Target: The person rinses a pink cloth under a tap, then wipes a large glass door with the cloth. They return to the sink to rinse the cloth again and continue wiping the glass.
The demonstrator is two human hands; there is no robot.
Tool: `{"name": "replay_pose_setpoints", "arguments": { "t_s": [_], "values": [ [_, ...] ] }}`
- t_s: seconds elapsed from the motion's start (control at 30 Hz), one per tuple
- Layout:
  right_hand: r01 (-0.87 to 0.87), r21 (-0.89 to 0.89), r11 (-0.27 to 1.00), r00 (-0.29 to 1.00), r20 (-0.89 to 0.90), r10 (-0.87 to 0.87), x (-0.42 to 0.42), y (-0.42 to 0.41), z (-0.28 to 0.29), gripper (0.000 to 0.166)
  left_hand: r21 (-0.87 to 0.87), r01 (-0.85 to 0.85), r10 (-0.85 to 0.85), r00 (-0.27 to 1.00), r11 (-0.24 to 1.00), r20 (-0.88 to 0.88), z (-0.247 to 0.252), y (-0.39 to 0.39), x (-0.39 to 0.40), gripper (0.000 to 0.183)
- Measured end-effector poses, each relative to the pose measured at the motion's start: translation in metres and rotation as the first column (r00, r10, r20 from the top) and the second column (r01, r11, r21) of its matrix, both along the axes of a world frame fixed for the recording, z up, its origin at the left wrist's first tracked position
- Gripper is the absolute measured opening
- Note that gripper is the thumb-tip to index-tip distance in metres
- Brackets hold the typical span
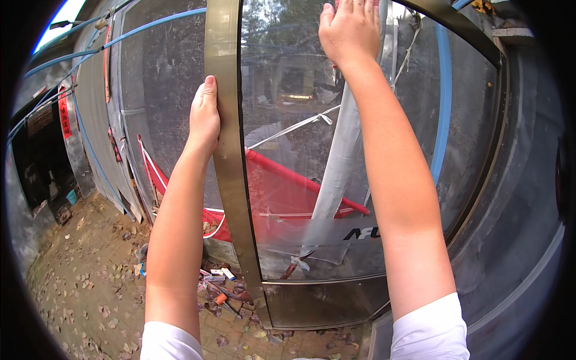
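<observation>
A glass door with a bronze-coloured metal frame (223, 112) stands in front of me, swung out from its doorway. My left hand (205, 114) grips the upright edge of that frame, thumb pointing up along it. Higher up, my right hand (353, 33) lies flat against the glass pane (288, 180). Bits of a red cloth (335, 67) show around the right hand, pressed between palm and glass; most of it is hidden. Small droplets dot the back of this hand. Low on the pane is a frosted band with dark lettering (360, 233), partly covered by my right forearm.
Behind the glass are a grey wrapped pole (339, 148), a red fabric sheet (283, 189) and a blue pole (443, 103). Litter and an orange-headed tool (221, 299) lie on the leaf-strewn ground (90, 279). Blue pipes (153, 24) cross at upper left. A grey wall (517, 180) stands right.
</observation>
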State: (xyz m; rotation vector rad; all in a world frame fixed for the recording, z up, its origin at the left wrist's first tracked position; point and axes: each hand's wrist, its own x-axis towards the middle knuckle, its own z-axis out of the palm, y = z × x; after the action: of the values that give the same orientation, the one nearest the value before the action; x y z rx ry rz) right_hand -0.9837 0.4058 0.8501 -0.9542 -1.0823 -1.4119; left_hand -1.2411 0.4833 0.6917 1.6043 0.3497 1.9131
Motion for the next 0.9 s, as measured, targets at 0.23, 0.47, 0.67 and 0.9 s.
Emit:
{"name": "replay_pose_setpoints", "arguments": {
  "t_s": [0.23, 0.47, 0.67, 0.9],
  "values": [
    [-0.264, -0.016, 0.964, 0.946, 0.193, 0.262, -0.128, 0.05, 0.001, 0.065, 0.018, 0.013, -0.013, 1.0, 1.0, -0.015, 0.004, 0.007, 0.007, 0.065],
    [-0.017, -0.067, 0.998, 0.948, 0.315, 0.037, -0.023, 0.012, 0.001, 0.057, 0.025, 0.008, -0.008, 1.0, 1.0, -0.026, 0.002, 0.004, -0.006, 0.065],
    [0.096, -0.163, 0.982, 0.994, 0.074, -0.085, 0.144, -0.06, 0.001, 0.06, 0.001, 0.01, -0.01, 1.0, 1.0, -0.001, 0.004, 0.003, -0.002, 0.063],
    [0.108, -0.07, 0.992, 0.983, -0.143, -0.117, 0.181, -0.04, 0.013, 0.065, -0.027, 0.022, -0.021, 1.0, 0.999, 0.023, 0.004, 0.005, 0.003, 0.064]
  ]
}}
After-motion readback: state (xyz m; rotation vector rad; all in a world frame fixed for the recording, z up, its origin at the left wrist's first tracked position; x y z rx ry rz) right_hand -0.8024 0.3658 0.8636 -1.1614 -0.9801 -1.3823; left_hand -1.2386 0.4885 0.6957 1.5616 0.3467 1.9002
